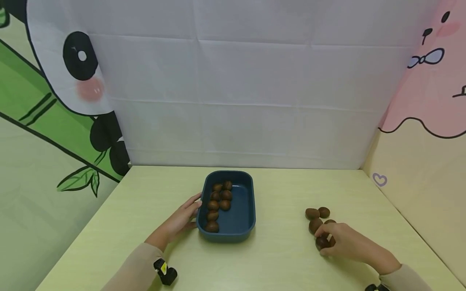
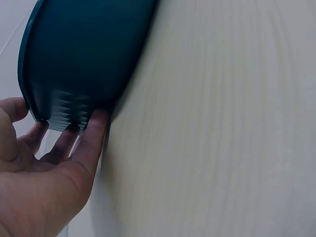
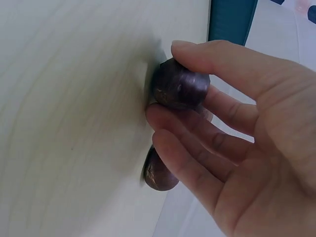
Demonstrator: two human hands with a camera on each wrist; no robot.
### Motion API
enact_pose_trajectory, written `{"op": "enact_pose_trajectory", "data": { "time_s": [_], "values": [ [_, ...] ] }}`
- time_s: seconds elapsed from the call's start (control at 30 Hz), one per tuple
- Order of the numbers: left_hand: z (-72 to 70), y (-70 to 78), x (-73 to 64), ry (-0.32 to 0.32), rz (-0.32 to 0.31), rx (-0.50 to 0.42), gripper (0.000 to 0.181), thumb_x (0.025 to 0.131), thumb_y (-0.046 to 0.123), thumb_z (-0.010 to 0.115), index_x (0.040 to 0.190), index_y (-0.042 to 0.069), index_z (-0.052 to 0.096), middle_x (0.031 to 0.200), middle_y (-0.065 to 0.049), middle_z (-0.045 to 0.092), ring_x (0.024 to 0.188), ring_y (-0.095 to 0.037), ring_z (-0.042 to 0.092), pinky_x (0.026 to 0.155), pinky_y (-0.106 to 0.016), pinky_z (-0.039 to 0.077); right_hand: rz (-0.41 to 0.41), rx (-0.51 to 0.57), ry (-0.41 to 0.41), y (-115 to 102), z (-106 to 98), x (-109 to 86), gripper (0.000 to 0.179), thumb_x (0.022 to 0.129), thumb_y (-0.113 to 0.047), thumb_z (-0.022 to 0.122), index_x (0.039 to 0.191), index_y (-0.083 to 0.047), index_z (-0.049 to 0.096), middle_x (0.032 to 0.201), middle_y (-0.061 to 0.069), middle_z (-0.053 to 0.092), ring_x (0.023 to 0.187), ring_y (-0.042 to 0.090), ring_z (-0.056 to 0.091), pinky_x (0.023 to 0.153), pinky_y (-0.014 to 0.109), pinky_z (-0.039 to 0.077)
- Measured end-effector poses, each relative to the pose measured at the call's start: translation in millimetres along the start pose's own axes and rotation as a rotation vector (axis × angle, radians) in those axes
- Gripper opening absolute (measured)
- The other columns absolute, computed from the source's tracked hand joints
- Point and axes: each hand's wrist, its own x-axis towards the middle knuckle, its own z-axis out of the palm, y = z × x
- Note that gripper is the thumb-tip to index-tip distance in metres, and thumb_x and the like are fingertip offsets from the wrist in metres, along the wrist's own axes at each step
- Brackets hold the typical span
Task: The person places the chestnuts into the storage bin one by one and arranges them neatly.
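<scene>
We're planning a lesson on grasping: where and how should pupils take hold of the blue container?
Probably by the long side walls of the blue container, one hand from each side: it stands upright and open-topped, and chestnuts lie toward its left, so keep it level.

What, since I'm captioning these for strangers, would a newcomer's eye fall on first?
Probably the dark blue container, central on the pale table, brown nuts gathered along its left half and the left hand against its left wall. Next, the right hand, over at the right, pinching a nut beside other loose ones. The big cartoon eye at upper left in the head view also stands out.
</scene>
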Motion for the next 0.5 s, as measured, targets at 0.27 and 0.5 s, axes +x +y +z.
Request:
{"op": "enact_pose_trajectory", "data": {
  "time_s": [0.27,0.5],
  "values": [
    [-0.3,-0.4,0.5,-0.008,-0.005,-0.001,0.061,0.108,0.043,0.043,0.161,0.021,0.022,0.152,-0.02,0.042,0.139,-0.037,0.041,0.105,-0.052,0.043,-0.039,0.011,-0.019,-6,0,7.0,0.036,0.083,-0.022,0.084,0.111,-0.007,0.069,0.1,-0.005,0.065,0.078,0.004,0.06,0.064,0.025,0.052],
    [-1.2,-0.7,1.3,-0.021,-0.004,-0.004,0.061,0.108,0.042,0.042,0.161,0.021,0.021,0.153,-0.02,0.041,0.14,-0.037,0.04,0.105,-0.053,0.042,-0.157,-0.027,0.005,-29,-4,30.2,0.025,0.085,-0.008,0.08,0.108,-0.007,0.072,0.095,-0.01,0.065,0.075,0.004,0.057,0.063,0.022,0.049]
  ]
}}
